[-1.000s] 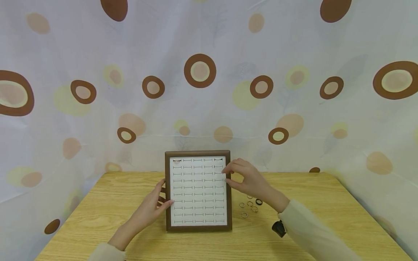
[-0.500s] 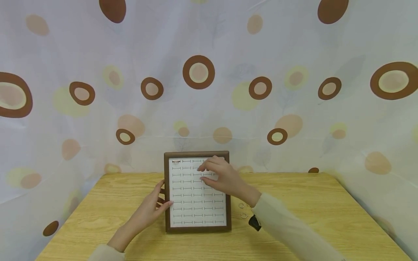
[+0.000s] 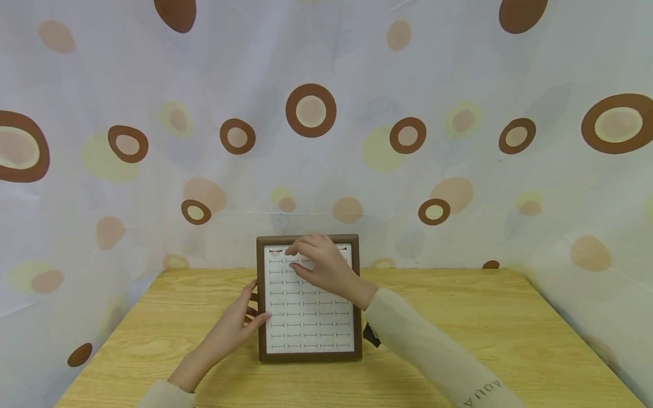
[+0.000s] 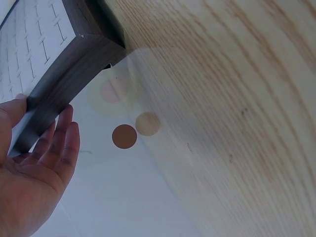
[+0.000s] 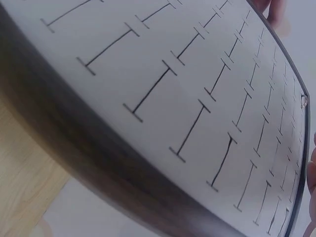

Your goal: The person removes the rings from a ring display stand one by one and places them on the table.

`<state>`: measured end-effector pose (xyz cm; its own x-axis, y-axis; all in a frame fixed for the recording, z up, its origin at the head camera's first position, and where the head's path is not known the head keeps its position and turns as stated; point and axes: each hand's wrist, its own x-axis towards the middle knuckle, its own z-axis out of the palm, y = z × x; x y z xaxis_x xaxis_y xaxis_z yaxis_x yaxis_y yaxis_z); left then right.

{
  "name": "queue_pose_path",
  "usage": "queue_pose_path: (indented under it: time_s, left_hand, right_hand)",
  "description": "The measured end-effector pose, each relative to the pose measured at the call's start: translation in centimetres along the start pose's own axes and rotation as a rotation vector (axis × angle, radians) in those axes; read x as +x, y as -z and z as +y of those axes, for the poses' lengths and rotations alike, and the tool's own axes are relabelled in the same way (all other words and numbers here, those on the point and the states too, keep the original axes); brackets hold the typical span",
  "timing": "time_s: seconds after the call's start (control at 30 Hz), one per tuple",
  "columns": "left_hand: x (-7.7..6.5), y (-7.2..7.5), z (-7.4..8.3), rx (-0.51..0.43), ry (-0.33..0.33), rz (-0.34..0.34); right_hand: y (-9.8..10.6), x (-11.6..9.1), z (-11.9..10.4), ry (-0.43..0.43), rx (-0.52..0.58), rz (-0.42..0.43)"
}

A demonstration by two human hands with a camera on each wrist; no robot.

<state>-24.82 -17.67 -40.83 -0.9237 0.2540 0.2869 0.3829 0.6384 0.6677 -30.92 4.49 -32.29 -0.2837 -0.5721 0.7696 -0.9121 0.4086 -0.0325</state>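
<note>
A brown-framed ring display board [image 3: 309, 334] with a white slotted face stands on the wooden table, leaning slightly back. My left hand [image 3: 238, 323] grips its left edge, thumb on the front and fingers behind; the left wrist view shows this hand [image 4: 37, 173] at the dark frame [image 4: 74, 69]. My right hand [image 3: 326, 266] is at the top row, thumb and index finger bent toward each other by the second slot from the left. Whether a ring is between them is too small to tell. One ring [image 3: 276, 251] sits in the top-left slot; the top-right slot holds something dark [image 3: 343, 249].
A patterned cloth [image 3: 316, 170] hangs behind and beside the table [image 3: 459, 317]. A small black device [image 3: 372, 335] is strapped under my right wrist. The right sleeve [image 3: 428, 345] covers the tabletop just right of the board.
My right hand has moved left across the board, from its right edge to the upper left. Its sleeve now hides the several loose rings seen earlier. The left hand stays put.
</note>
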Motion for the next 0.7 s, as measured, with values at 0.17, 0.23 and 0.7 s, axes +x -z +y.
queue_pose_path:
  time_s: [0.17, 0.23, 0.7]
  left_hand:
    - [0.0, 0.0, -0.1, 0.004, -0.008, 0.001]
    - [0.0, 0.0, -0.1, 0.005, -0.009, -0.001]
    - [0.1, 0.0, -0.1, 0.0, -0.012, 0.001]
  right_hand:
    - [-0.6, 0.8, -0.1, -0.006, -0.008, -0.005]
    - [-0.9, 1.1, -0.2, -0.006, -0.023, -0.015]
    - [-2.3, 2.3, -0.3, 0.004, -0.167, -0.022]
